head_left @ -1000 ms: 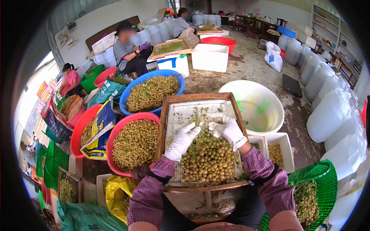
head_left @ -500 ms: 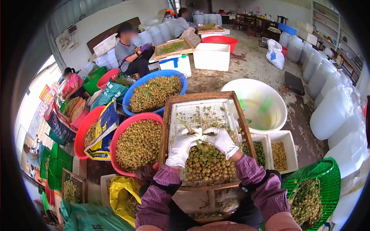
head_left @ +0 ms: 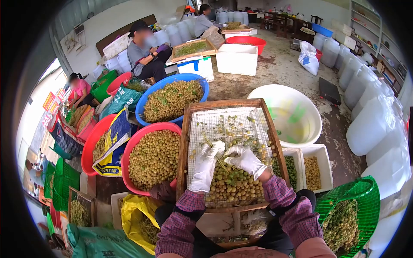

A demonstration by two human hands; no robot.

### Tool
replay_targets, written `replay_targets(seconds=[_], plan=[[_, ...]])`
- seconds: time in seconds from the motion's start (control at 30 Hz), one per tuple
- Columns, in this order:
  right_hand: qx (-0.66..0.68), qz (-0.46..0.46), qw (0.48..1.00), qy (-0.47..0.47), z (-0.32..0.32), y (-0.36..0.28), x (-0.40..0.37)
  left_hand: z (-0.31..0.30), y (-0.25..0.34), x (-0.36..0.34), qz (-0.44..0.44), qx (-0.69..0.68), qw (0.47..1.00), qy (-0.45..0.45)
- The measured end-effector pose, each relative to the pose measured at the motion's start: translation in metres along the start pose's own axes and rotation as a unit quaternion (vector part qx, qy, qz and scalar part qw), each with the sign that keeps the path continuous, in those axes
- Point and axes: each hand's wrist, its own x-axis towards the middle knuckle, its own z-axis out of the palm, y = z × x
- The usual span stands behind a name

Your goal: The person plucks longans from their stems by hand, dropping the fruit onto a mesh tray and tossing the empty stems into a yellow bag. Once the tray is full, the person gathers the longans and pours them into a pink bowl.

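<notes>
Both my hands wear white gloves and hover above a wood-framed wire-mesh tray [head_left: 184, 150]. My left hand [head_left: 204, 167] is closed round a bunch of thin green stems [head_left: 220, 162], whose ends stick out above and below the fingers. Just right of it, my right hand [head_left: 247, 161] has its fingers drawn together near the stems; what they pinch, if anything, is hidden. Under the hands lies a heap of small round yellow-brown fruit [head_left: 238, 190], with some greener ones among them. Leaf scraps and loose bits are scattered over the tray's far half.
Left stand a pink basin [head_left: 126, 161] and a blue basin [head_left: 140, 112], both full of fruit. A large white tub [head_left: 297, 109] is at right, beside foam boxes [head_left: 325, 165] of sorted fruit. A green basket [head_left: 371, 202] holds stemmed fruit. Co-workers [head_left: 144, 56] sit farther back.
My hands have moved slightly apart, leaving a small gap between the fingers. The left hand still has the stems. The camera view has shifted a little.
</notes>
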Motion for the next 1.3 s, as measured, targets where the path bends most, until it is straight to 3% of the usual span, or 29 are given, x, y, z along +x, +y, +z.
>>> replay_targets(seconds=[0.07, 0.1, 0.2, 0.27, 0.3, 0.4, 0.43, 0.53, 0.6, 0.7, 0.8, 0.83, 0.93, 0.97, 1.1, 1.2, 1.23, 1.3], plan=[[0.043, -0.012, 0.999, 0.009, 0.007, 0.008, -0.002, 0.010, 0.005, 0.002, 0.016, -0.106, 0.994, -0.032], [0.085, -0.010, 0.996, 0.015, 0.010, 0.014, -0.001, 0.015, 0.007, -0.002, 0.000, -0.113, 0.993, 0.012], [0.189, 0.025, 0.981, 0.043, 0.012, 0.011, -0.007, -0.007, -0.009, 0.007, 0.022, -0.215, 0.975, -0.051], [0.253, 0.024, 0.964, 0.074, 0.017, 0.023, -0.004, 0.009, 0.007, -0.003, -0.003, -0.219, 0.976, -0.014], [0.212, 0.000, 0.971, 0.114, 0.018, 0.031, 0.000, 0.016, 0.013, -0.007, -0.016, -0.221, 0.975, 0.005], [0.318, 0.040, 0.935, 0.151, 0.001, 0.041, 0.000, 0.015, 0.017, -0.009, -0.004, -0.187, 0.982, -0.004], [0.413, 0.052, 0.904, 0.097, -0.007, 0.039, -0.004, 0.013, 0.020, -0.009, -0.004, -0.200, 0.980, -0.013], [0.453, 0.096, 0.886, 0.000, -0.018, 0.030, -0.015, 0.004, 0.030, -0.007, -0.005, -0.250, 0.967, -0.054], [0.406, 0.122, 0.905, -0.044, -0.018, 0.025, -0.018, -0.002, 0.033, -0.007, -0.009, -0.296, 0.950, -0.102], [0.328, 0.128, 0.926, -0.138, -0.011, 0.024, -0.017, -0.002, 0.035, -0.008, 0.003, -0.286, 0.954, -0.086], [0.003, 0.069, 0.985, -0.157, 0.002, -0.011, -0.018, 0.001, 0.038, -0.009, -0.001, -0.289, 0.955, -0.071], [-0.072, -0.009, 0.988, -0.135, 0.009, -0.005, -0.014, 0.001, 0.038, -0.009, -0.005, -0.292, 0.954, -0.074], [0.023, 0.028, 0.985, -0.166, 0.015, 0.002, -0.009, 0.001, 0.040, -0.010, -0.009, -0.286, 0.954, -0.086], [0.000, -0.002, 0.987, -0.162, 0.016, 0.003, -0.008, 0.000, 0.041, -0.010, -0.007, -0.281, 0.956, -0.090], [-0.186, -0.103, 0.969, -0.127, 0.018, -0.017, -0.021, -0.003, 0.041, -0.009, -0.013, -0.283, 0.957, -0.059], [-0.320, -0.154, 0.929, -0.109, 0.018, 0.004, -0.023, -0.007, 0.040, -0.006, -0.027, -0.276, 0.958, -0.077], [-0.378, -0.141, 0.904, -0.141, 0.013, -0.005, -0.026, -0.010, 0.037, -0.005, -0.032, -0.279, 0.955, -0.096], [-0.232, -0.050, 0.951, -0.198, 0.007, -0.035, -0.042, -0.006, 0.040, -0.007, -0.017, -0.263, 0.960, -0.091]])
